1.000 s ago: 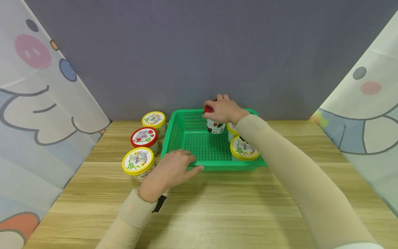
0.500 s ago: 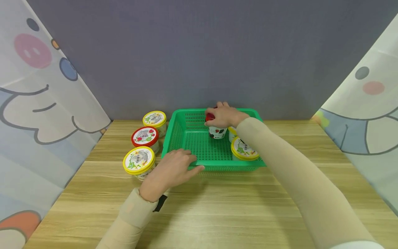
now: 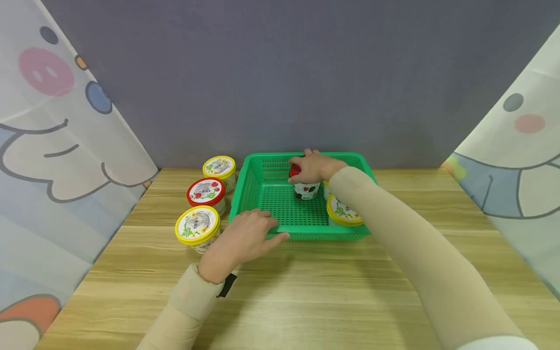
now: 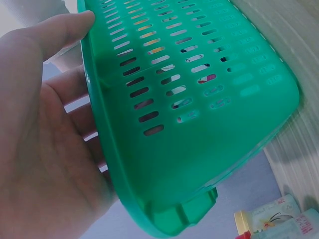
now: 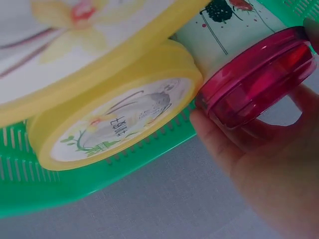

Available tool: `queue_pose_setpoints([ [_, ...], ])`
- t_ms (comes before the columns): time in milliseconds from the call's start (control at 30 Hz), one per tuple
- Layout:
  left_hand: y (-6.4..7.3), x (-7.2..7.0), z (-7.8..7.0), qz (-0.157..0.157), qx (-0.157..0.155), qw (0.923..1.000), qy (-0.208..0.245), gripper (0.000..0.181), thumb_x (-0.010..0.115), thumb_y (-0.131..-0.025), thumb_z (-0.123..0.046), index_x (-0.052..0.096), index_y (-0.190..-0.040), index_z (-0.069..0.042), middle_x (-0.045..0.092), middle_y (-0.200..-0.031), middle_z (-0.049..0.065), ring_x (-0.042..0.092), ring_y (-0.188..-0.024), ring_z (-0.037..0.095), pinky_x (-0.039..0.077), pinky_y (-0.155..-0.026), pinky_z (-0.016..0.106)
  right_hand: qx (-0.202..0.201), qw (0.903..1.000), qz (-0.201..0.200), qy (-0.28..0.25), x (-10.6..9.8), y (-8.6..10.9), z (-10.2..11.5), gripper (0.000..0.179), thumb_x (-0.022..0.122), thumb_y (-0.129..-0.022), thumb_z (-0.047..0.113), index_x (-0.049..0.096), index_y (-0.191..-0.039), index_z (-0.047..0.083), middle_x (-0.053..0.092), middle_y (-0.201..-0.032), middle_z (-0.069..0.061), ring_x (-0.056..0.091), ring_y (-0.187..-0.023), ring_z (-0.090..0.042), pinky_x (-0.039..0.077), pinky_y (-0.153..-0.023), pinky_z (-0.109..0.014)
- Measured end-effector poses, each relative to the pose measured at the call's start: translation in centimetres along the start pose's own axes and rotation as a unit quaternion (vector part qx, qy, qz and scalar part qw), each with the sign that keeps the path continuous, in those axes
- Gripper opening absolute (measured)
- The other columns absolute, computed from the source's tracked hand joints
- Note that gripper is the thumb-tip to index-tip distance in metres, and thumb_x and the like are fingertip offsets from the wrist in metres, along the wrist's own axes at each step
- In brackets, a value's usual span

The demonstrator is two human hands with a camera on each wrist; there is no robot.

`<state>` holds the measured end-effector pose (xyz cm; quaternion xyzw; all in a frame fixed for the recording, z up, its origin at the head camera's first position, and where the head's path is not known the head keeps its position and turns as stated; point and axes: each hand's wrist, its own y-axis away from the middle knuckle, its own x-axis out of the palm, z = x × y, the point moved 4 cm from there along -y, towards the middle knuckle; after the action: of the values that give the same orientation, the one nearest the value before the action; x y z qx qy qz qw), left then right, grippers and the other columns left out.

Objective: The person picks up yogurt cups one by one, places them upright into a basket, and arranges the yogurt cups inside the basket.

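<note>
My right hand (image 3: 316, 167) grips a yogurt cup (image 3: 306, 191) from above by its lid, inside the green plastic basket (image 3: 302, 229). The right wrist view shows the cup's see-through red lid (image 5: 259, 74) with fingers round it, and berry prints on its pale side. Beside it in the basket, two yellow-lidded tubs stand near the right wall, the front tub (image 3: 343, 214) partly behind the right sleeve. My left hand (image 3: 247, 236) holds the basket's front rim near the left corner, thumb outside and fingers over the edge; in the left wrist view the fingertips are hidden behind the rim.
Left of the basket stand a front yellow-lidded tub (image 3: 198, 224), a red-lidded tub (image 3: 206, 191) and a rear yellow-lidded tub (image 3: 219, 166) in a row. A grey panel (image 3: 262, 87) rises behind the wooden table (image 3: 302, 301). Printed curtains flank both sides.
My right hand has lowered the red-lidded yogurt cup in the basket, bringing it slightly nearer to the front. The left hand stays on the rim.
</note>
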<state>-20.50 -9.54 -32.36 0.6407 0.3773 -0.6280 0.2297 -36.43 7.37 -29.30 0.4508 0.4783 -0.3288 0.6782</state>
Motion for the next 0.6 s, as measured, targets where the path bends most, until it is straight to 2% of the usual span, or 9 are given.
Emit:
queue_pose_setpoints([
  [267, 0.0, -0.1, 0.0, 0.002, -0.003, 1.0, 0.0, 0.039, 0.063, -0.099, -0.046, 0.076, -0.104, -0.01, 0.07, -0.099, 0.003, 0.065, -0.092, 0.024, 0.054, -0.083, 0.043, 0.012, 0.9999, -0.002, -0.003, 0.1, 0.1, -0.4, 0.079, 0.051, -0.097, 0.067, 0.023, -0.162, 0.033, 0.008, -0.167, -0.017, 0.015, -0.152, -0.04, 0.031, -0.109, -0.066],
  [467, 0.0, 0.0, -0.1, 0.003, -0.004, 1.0, 0.001, 0.038, 0.064, -0.099, -0.046, 0.076, -0.103, -0.01, 0.07, -0.099, 0.004, 0.066, -0.092, 0.025, 0.054, -0.083, 0.044, 0.026, 0.9996, 0.009, -0.005, 0.4, 0.8, -0.5, 0.085, 0.048, -0.096, 0.071, 0.007, -0.164, 0.038, -0.01, -0.17, -0.012, -0.005, -0.155, -0.038, 0.022, -0.113, -0.07],
  [600, 0.1, 0.0, -0.1, 0.003, -0.003, 1.0, 0.002, 0.038, 0.064, -0.099, -0.045, 0.076, -0.104, -0.01, 0.071, -0.1, 0.004, 0.066, -0.092, 0.025, 0.054, -0.084, 0.044, 0.031, 0.9994, 0.013, -0.004, 0.5, 1.3, -0.6, 0.09, 0.045, -0.095, 0.074, -0.005, -0.162, 0.042, -0.019, -0.168, -0.008, -0.013, -0.155, -0.035, 0.027, -0.111, -0.069],
])
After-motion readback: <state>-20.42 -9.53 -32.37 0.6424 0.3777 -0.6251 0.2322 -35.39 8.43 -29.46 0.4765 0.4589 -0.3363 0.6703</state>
